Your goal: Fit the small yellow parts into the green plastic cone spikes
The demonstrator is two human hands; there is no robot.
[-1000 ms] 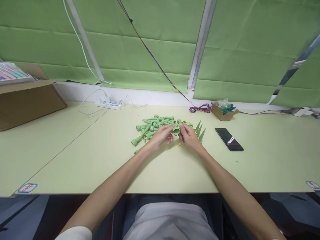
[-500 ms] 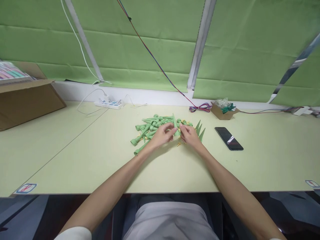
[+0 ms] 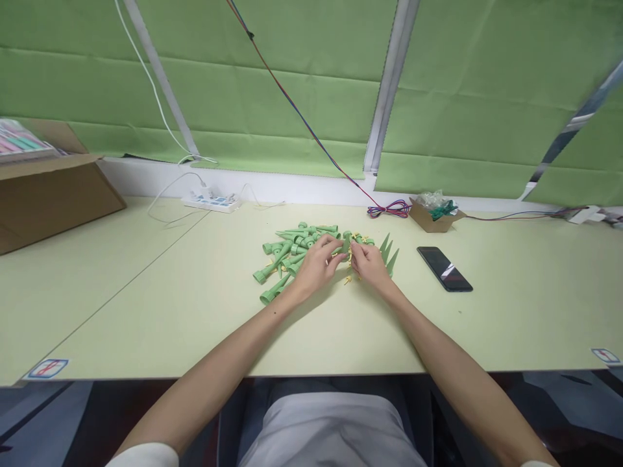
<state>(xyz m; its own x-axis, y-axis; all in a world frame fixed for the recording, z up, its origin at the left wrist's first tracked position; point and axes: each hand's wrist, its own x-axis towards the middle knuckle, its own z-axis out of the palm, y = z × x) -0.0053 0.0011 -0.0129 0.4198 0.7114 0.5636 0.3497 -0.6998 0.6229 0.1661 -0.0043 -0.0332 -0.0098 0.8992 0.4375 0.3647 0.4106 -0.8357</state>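
Fingers: left hand clamped on 1 green piece; right hand just beside it, its grip too small to tell.
Green piece: raised between the 2 hands, over the table.
Around it: pile of green parts mostly to the left, small yellow parts among them, green spikes to the right.
Farther right: black phone, lying flat.
Behind: power strip, coiled wire, small open box.

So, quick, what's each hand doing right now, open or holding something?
Left hand: closed on a green piece.
Right hand: fingers closed beside it; can't tell if they hold anything.
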